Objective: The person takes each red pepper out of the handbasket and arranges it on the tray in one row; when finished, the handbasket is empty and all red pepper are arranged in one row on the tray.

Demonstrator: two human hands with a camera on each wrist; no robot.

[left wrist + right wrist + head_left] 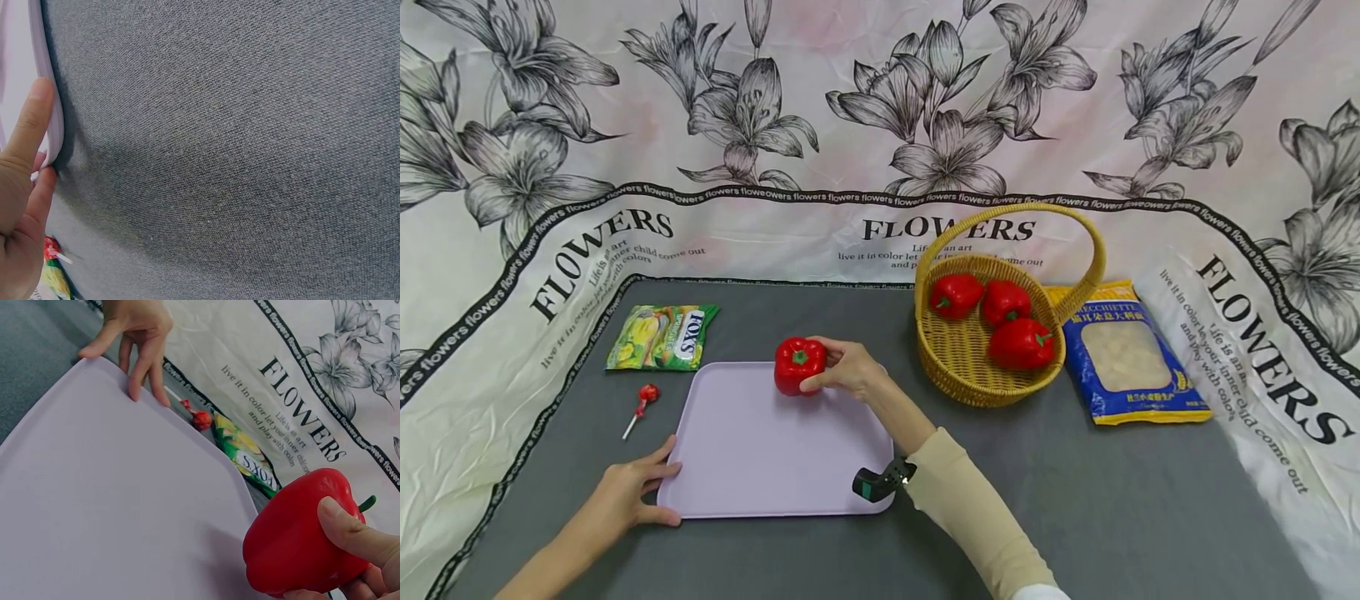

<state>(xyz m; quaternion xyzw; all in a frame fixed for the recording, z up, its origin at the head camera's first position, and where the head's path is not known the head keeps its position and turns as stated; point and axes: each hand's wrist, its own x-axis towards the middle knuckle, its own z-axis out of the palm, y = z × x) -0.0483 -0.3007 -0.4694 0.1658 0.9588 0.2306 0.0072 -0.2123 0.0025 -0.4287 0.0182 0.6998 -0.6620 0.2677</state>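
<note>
A red bell pepper (793, 371) with a green stem is in my right hand (852, 371), thumb on one side and fingers on the other. It is over the back part of a pale lilac tray (760, 467), and a shadow falls on the tray beside it in the right wrist view. My left hand (625, 493) holds the tray's front left corner, its thumb at the front edge and its fingers along the left side. In the left wrist view the thumb (32, 115) lies against the tray's rim (55, 125).
A yellow wicker basket (958, 375) with an upright handle holds three red bell peppers (1021, 343), right of the tray. Behind it lies a blue and yellow pasta bag (1127, 358). A green FOX'S candy bag (662, 337) and a red lollipop (643, 404) lie left.
</note>
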